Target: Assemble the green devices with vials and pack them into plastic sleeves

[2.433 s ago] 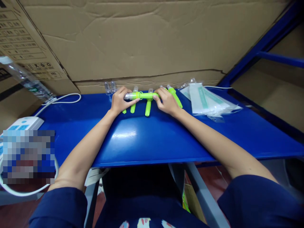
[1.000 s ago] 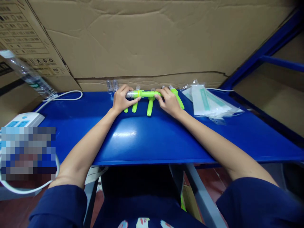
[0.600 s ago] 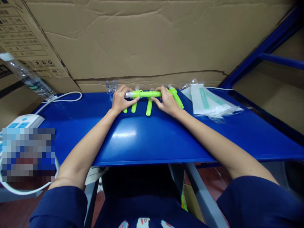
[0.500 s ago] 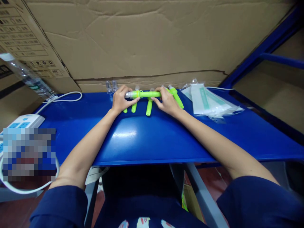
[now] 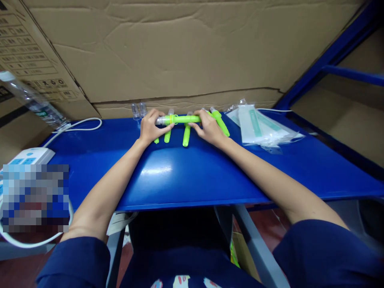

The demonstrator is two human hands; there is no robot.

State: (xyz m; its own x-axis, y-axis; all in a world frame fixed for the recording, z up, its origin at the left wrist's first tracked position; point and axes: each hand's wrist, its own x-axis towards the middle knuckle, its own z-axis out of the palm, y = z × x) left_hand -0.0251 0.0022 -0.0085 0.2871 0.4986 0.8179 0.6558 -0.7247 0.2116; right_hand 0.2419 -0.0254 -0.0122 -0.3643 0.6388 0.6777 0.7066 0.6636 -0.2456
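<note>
A bright green pen-like tube is held crosswise above the far part of the blue table. My left hand pinches its clear-capped left end. My right hand grips its right end. Under and around it lie several more green tubes pointing toward me, one angled just right of my right hand. Two small clear caps stand at the table's back edge, left of my left hand.
A stack of clear plastic pouches lies at the back right. A white power strip and its cable sit at the left. A plastic bottle leans against cardboard boxes behind the table.
Almost nothing: both hands stay closed on the crosswise green tube, which has shifted very slightly; the view wobbles a little.
</note>
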